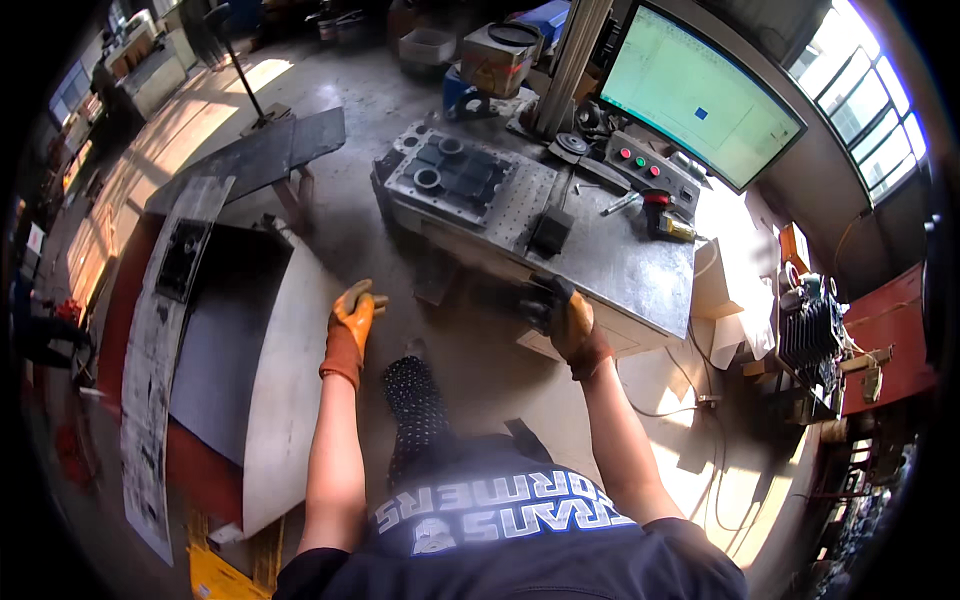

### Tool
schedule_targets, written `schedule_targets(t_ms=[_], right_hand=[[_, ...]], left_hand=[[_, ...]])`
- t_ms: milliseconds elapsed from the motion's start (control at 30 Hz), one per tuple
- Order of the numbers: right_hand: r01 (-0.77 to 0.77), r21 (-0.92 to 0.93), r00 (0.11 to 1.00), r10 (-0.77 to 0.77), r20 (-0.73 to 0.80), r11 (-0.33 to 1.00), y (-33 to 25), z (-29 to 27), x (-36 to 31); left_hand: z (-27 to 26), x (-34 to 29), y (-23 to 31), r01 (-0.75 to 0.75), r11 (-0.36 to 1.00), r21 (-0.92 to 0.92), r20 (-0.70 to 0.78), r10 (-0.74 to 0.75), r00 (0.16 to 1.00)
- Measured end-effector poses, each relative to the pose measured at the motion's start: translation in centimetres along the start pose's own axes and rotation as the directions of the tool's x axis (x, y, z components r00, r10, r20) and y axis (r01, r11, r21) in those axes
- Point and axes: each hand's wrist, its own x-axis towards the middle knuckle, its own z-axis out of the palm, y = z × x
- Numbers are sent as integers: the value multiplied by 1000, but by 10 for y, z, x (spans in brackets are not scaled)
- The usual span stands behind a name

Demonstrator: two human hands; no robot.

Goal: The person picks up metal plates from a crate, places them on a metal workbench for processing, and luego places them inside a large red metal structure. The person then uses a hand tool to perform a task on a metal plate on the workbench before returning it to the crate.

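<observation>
My left hand, in an orange work glove with a brown cuff, is held out over the floor between a large open box and the workbench. Its fingers are apart and nothing is in them. At the near edge of the metal-topped workbench is my right hand, gloved alike with dark, soiled fingers. Those fingers are curled at a small dark blurred thing, whose kind does not show. A perforated fixture plate on the bench bears a dark flat piece and two metal rings. Beside it sits a black block.
A monitor stands behind a control box with coloured buttons. A red-and-yellow tool lies on the bench. Left of me, a long worn board rests across the red-and-white box. Cables trail across the floor at right.
</observation>
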Motion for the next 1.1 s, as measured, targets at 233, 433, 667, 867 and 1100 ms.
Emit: schedule_targets(t_ms=[233,433,667,867,1100], right_hand=[[-204,32,858,194,-476,979,-14,40,165],[-550,-617,761,33,-648,563,28,31,259],[-546,-809,812,-98,-575,218,56,5,257],[-531,-538,696,-26,-718,654,51,9,286],[-342,-918,906,-188,-379,202,0,53,266]], left_hand=[[19,226,15,-105,964,242,26,102,994],[34,334,-1,49,958,282,110,-83,990],[68,339,11,-13,668,744,12,6,1000],[78,358,20,83,601,795,-68,-49,997],[37,395,-21,363,860,358,-72,-363,929]])
